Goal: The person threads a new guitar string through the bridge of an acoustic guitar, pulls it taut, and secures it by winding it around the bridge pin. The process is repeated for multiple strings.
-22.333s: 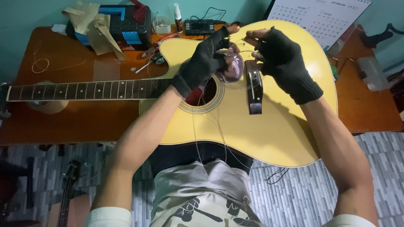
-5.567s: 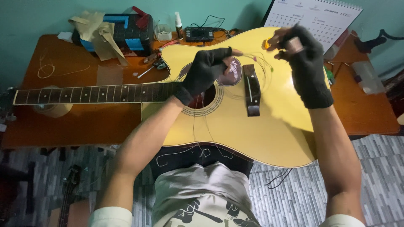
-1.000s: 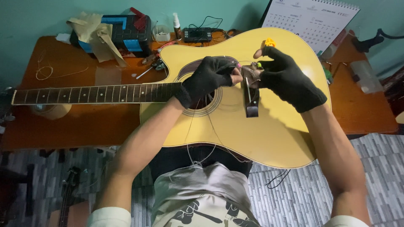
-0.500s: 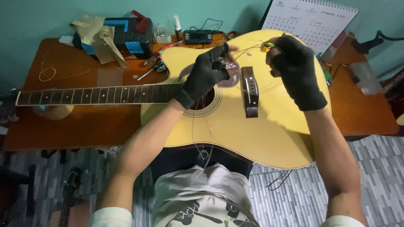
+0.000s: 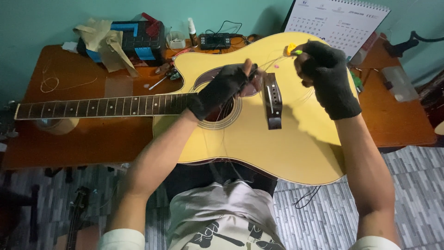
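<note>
A yellow acoustic guitar (image 5: 277, 143) lies flat across a wooden desk, its neck (image 5: 106, 105) pointing left. My left hand (image 5: 222, 88), in a black fingerless glove, rests over the sound hole with fingertips near the dark bridge (image 5: 273, 99). Raised above the guitar's upper bout, my right hand (image 5: 323, 69), also gloved, pinches a small yellow and green piece (image 5: 292, 49) at the end of a thin guitar string (image 5: 268, 64). The string runs from there toward my left fingers. Loose strings trail over the guitar's body toward my lap.
A dark box with blue panels and tan cloth (image 5: 125, 39) sits at the desk's back left. A small bottle (image 5: 191, 31), a black device with cables (image 5: 215, 40), small tools (image 5: 162, 78) and a desk calendar (image 5: 340, 23) line the back. A coiled string (image 5: 51, 83) lies left.
My right hand has lifted from the bridge up and to the right, drawing the string out. My left hand has stayed over the sound hole.
</note>
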